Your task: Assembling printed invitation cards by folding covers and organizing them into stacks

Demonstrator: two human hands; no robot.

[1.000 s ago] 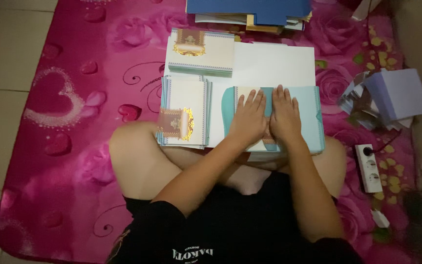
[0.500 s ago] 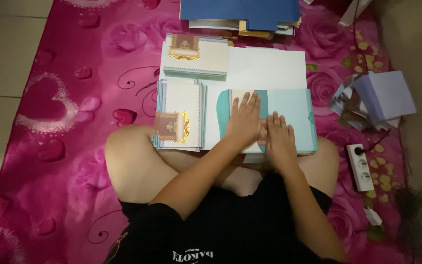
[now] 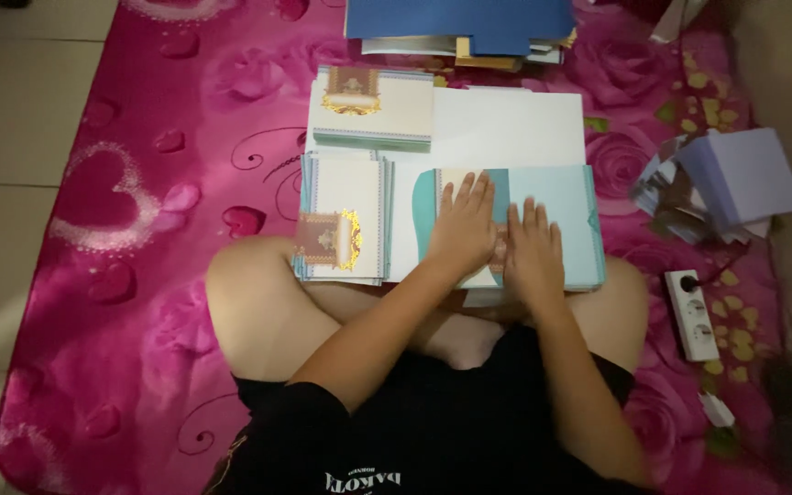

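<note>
Both hands flat, fingers together and extended — left hand (image 3: 463, 229) and right hand (image 3: 532, 252) press down side by side on a light-blue card (image 3: 556, 206). No pinch; each grip is open, palm-down, likely to flatten a fold or hold the sheet steady. The card lies on a white sheet (image 3: 506, 128) on the pink floral rug (image 3: 139, 183), just ahead of the crossed legs.

Around it: a stack of cream cards with ornate headers (image 3: 341, 220) just left, a second stack (image 3: 373, 108) beyond — both within reach. Blue folders (image 3: 460, 23) further out. Lilac boxes (image 3: 744, 179) and a power strip (image 3: 692, 314) lie right, well apart. Nothing obstructs the hands.
</note>
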